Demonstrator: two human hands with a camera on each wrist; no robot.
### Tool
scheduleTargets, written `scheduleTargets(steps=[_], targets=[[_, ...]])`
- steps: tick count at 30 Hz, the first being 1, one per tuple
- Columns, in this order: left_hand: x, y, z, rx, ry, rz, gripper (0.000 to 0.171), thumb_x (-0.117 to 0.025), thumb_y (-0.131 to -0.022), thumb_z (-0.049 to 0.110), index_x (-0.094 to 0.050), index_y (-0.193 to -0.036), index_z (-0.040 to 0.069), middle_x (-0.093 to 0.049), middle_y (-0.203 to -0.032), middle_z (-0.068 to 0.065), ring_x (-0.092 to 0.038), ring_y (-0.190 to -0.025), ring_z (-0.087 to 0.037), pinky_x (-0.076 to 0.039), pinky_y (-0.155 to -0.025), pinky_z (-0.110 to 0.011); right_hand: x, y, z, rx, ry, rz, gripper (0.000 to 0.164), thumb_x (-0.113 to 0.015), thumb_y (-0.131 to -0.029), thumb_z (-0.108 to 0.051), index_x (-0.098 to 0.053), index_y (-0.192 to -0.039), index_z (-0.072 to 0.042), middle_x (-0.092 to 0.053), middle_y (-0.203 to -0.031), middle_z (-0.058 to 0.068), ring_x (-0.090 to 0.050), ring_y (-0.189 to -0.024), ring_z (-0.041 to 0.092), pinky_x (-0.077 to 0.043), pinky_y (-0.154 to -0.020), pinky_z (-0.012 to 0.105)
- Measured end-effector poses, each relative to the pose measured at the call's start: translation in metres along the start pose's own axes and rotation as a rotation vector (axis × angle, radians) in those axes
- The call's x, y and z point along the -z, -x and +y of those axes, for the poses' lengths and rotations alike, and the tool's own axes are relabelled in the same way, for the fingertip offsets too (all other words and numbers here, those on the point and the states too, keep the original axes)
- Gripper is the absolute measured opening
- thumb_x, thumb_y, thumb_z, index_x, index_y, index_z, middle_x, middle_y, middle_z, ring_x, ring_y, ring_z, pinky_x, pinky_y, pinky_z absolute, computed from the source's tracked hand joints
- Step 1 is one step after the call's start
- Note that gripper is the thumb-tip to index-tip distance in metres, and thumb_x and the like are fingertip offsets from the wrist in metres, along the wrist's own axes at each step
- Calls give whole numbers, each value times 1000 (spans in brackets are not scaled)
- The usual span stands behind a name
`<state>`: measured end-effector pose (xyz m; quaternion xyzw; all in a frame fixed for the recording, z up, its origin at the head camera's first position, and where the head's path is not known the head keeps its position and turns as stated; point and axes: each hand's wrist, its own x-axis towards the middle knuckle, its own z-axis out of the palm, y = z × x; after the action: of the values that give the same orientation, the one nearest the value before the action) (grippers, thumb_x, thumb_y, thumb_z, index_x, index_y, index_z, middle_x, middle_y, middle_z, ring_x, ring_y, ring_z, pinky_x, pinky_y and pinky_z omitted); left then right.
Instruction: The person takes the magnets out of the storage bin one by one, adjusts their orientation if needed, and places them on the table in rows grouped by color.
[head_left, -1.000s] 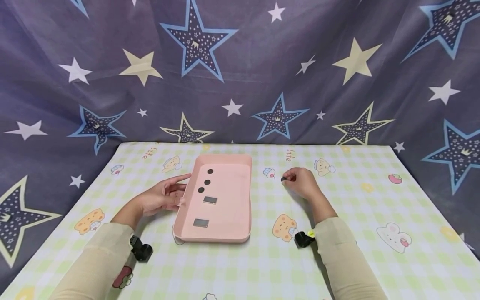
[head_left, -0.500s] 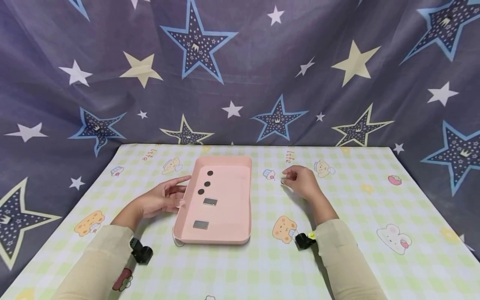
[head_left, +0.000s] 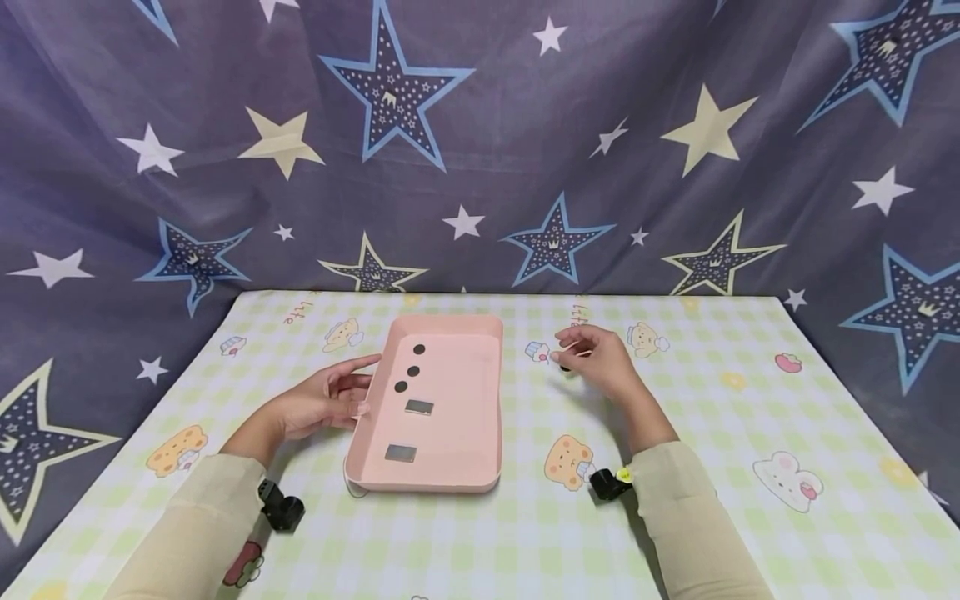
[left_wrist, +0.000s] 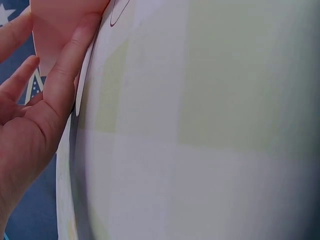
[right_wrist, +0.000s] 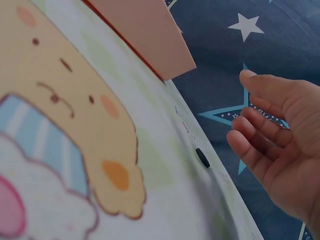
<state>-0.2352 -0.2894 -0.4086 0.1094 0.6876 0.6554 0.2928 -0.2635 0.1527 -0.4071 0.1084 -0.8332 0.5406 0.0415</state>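
Note:
In the head view a shallow pink tray (head_left: 465, 417) lies on the table. My left hand (head_left: 318, 404) rests at its left side; the left wrist view shows a digit (left_wrist: 82, 37) lying straight against the tray's outer wall. To the right of the tray, my right hand (head_left: 600, 362) hovers with loosely bent fingers just above a small black disc (head_left: 566, 367). The right wrist view shows this black disc (right_wrist: 202, 157) on the tablecloth, apart from the fingers (right_wrist: 250, 145). Inside the tray are three black discs (head_left: 413, 371) and two silvery rectangular pieces (head_left: 401, 453).
A checked green-and-white tablecloth (head_left: 720, 533) with cartoon prints covers the table. Behind it hangs a dark curtain (head_left: 480, 125) with stars. A black wrist camera (head_left: 281, 508) sits by the left sleeve, another black wrist camera (head_left: 606, 483) by the right.
My right fingers have let go of the black disc, which now lies on the tablecloth, and they have spread and lifted slightly. The left hand and the tray stay in place.

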Motion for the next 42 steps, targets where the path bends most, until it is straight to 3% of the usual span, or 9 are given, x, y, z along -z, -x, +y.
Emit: scheduleTargets(steps=[5, 11, 17, 21, 30, 35, 42], targets=[[-1, 1, 1, 1, -3, 0, 87, -65, -90, -2, -12, -158, 12, -33, -145, -26, -58, -112, -24, -51, -89, -53, -3, 1, -5, 22, -98, -38, 35, -78, -83, -8, -66, -113, 6, -65, -112, 24, -65, -91, 31, -56, -70, 27], [-1, 1, 0, -9, 1, -3, 87, -65, -90, -3, -12, -158, 11, -29, -147, -31, -58, -112, -24, -51, -89, -52, -8, 3, -16, 59, -68, -46, 35, -78, -84, -11, -66, -113, 4, -66, -114, 21, -65, -99, 31, -53, -83, 36], [-2, 1, 1, -15, -5, -3, 87, -65, -89, -3, -13, -158, 10, -32, -145, -30, -59, -112, -25, -52, -88, -52, -12, 14, -46, 89, -79, -67, 30, -74, -84, -1, -66, -111, 7, -64, -113, 26, -61, -104, 42, -47, -90, 53], [-2, 2, 2, -17, -11, -4, 86, -64, -90, -4, -12, -157, 9, -33, -144, -29, -59, -112, -25, -52, -88, -52, -15, 20, -62, 120, -88, -89, 29, -73, -83, 3, -66, -110, 10, -64, -111, 26, -59, -104, 46, -47, -91, 57], [-1, 2, 0, -4, -15, 6, 86, -65, -90, -3, -13, -158, 11, -29, -146, -30, -59, -112, -24, -51, -89, -52, -34, 9, -41, 163, -122, -134, 33, -76, -84, -5, -67, -115, 2, -66, -114, 17, -61, -104, 39, -49, -90, 50], [-2, 1, -1, 14, -13, 16, 87, -65, -90, -2, -13, -158, 14, -30, -146, -27, -58, -112, -24, -51, -90, -52, -39, 5, -45, 177, -109, -143, 31, -78, -84, -10, -69, -113, -4, -67, -111, 13, -63, -101, 31, -51, -87, 43], [-2, 2, 0, 10, -26, 20, 87, -66, -90, -1, -13, -158, 13, -31, -146, -28, -58, -111, -24, -52, -88, -52, -45, -4, -56, 212, -101, -156, 26, -77, -85, -13, -70, -110, -8, -65, -114, 16, -62, -94, 22, -51, -84, 46]])
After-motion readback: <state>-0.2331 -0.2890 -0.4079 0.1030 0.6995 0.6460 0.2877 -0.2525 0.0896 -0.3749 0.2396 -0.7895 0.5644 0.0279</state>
